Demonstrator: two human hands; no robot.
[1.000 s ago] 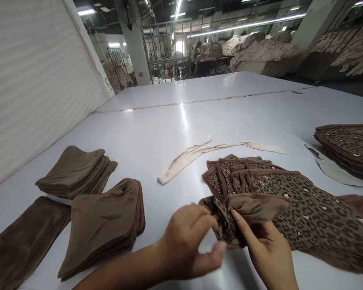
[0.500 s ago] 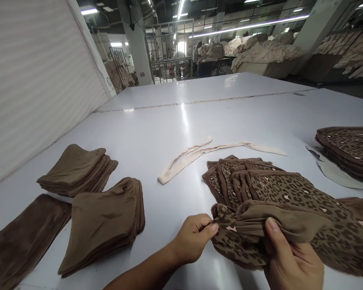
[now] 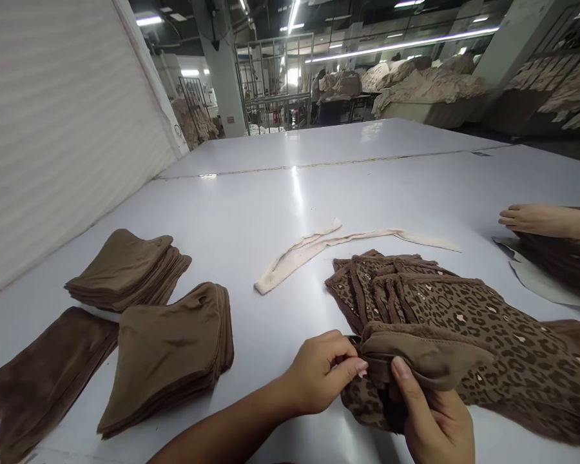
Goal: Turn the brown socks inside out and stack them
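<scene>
Between my two hands is a folded fabric piece (image 3: 430, 354), plain brown on one face and leopard print on the other. My left hand (image 3: 321, 374) pinches its left end between thumb and fingers. Farther right, my right hand (image 3: 432, 412) grips the plain brown part, thumb on top and the fingers mostly hidden beneath. Just behind the held piece lies a fanned pile of leopard-print fabric pieces (image 3: 454, 303) with fuzzy brown edges. Its right part spreads toward the table's right edge.
Three stacks of brown cut pieces (image 3: 169, 348) lie at left. A pale fabric strip (image 3: 299, 258) curves across the table (image 3: 232, 206). At right, another person's hand (image 3: 526, 219) rests on a dark fabric stack (image 3: 551, 258). White sheeting (image 3: 67, 129) rises at left.
My right hand has moved left, closer to my left hand, bunching and folding the piece. Another person's hand has come in over the stack at right.
</scene>
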